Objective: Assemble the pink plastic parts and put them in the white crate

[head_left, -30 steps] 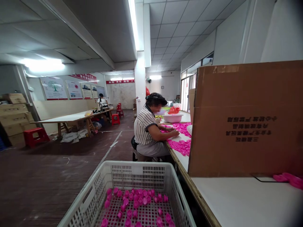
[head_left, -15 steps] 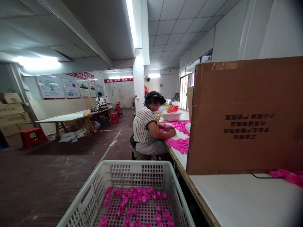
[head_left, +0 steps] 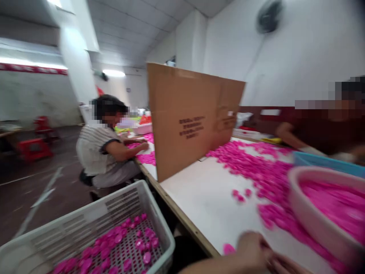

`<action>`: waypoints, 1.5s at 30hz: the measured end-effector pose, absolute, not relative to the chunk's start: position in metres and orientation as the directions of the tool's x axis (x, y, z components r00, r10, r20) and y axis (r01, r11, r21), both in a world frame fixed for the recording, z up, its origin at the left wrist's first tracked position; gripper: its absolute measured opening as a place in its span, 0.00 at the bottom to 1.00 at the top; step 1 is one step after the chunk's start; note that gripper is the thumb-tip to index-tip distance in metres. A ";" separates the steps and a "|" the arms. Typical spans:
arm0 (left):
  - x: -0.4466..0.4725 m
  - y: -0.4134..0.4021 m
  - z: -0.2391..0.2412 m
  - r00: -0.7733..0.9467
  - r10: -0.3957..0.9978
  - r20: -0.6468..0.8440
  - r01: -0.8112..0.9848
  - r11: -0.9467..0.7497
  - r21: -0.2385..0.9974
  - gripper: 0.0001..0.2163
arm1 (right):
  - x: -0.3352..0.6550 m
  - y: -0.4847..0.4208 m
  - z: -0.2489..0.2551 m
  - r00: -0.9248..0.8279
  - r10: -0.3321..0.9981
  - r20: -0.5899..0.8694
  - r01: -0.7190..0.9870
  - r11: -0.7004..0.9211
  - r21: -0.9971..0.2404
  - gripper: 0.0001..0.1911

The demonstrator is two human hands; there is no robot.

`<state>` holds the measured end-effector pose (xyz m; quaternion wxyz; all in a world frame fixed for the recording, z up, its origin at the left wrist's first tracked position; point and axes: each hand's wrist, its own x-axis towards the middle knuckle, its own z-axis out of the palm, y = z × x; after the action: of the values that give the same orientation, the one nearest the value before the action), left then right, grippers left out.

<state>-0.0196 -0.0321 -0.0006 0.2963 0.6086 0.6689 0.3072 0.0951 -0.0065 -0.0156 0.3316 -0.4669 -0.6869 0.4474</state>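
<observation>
At the bottom edge, over the white tabletop [head_left: 199, 190], my left hand [head_left: 252, 247] is closed with its fingers curled inward. My right hand [head_left: 286, 263] meets it there, fingers pressed together and partly cut off by the frame. Both are blurred, and whatever lies between the fingers is hidden. A small pink plastic piece [head_left: 229, 249] rests on the table just left of my left hand. Beyond my hands spreads a heap of pink plastic pieces [head_left: 256, 167]. To the right stands a pale pink basin [head_left: 296, 198] full of pink pieces.
A white plastic crate [head_left: 94, 213] with pink pieces stands left of the table. An upright cardboard sheet [head_left: 182, 148] divides the tabletop. One person [head_left: 97, 144] sits beyond it; another person [head_left: 316, 133] is across the table, behind a blue container [head_left: 327, 160]. Red stools [head_left: 35, 150] stand far left.
My view has swung right and down toward the table. Both my hands, the pink heap, the basin and the person across have come into view; the crate has shifted left.
</observation>
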 end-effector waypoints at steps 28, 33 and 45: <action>-0.028 0.005 -0.008 0.224 0.923 -0.314 0.571 0.137 0.810 0.16 | 0.128 -0.001 -0.009 -0.346 0.867 -0.360 0.023 -0.375 -0.927 0.10; -0.034 -0.010 -0.001 0.242 0.961 -0.134 0.608 -0.043 0.793 0.12 | 0.125 -0.008 -0.006 -0.312 0.916 -0.253 0.104 -0.232 -0.967 0.12; 0.005 0.008 0.009 -0.003 0.998 0.068 0.920 -0.024 0.390 0.12 | 0.125 0.000 -0.009 -0.332 0.886 -0.323 0.167 -0.282 -0.945 0.08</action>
<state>0.0049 0.0079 0.0087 0.1173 0.6963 0.6887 0.1648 0.1247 0.0002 -0.0092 0.2878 -0.5010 -0.5257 0.6243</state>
